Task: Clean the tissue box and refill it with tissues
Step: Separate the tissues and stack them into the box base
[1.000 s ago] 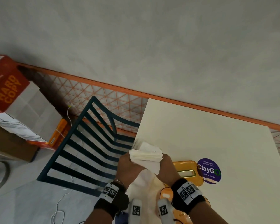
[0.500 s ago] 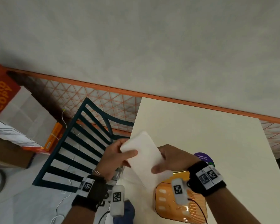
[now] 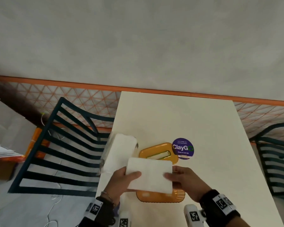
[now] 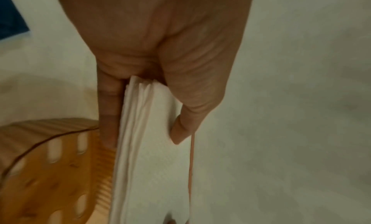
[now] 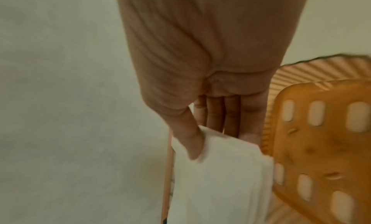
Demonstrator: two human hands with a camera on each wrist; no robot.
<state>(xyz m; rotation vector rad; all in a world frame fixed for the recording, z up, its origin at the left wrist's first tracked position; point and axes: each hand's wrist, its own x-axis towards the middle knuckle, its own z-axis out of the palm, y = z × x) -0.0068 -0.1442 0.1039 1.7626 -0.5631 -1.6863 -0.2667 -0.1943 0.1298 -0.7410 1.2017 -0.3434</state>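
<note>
Both hands hold a flat white stack of tissues just above the open orange tissue box. My left hand pinches its left end, thumb on top, as the left wrist view shows at the stack of tissues. My right hand pinches the right end, thumb on the stack of tissues. The box's slotted orange wall stands beside that hand. The orange lid with a slot lies on the table behind the stack. A plastic-wrapped tissue pack lies at the table's left edge.
The cream table meets a grey wall with an orange strip. A round purple sticker sits beside the lid. Dark slatted chairs stand at the left and right. Cardboard boxes lie on the floor at the left.
The hands drew a stack of tissues out of the pack, turned it level and carried it right and nearer, over the orange box. The pack now lies on the table.
</note>
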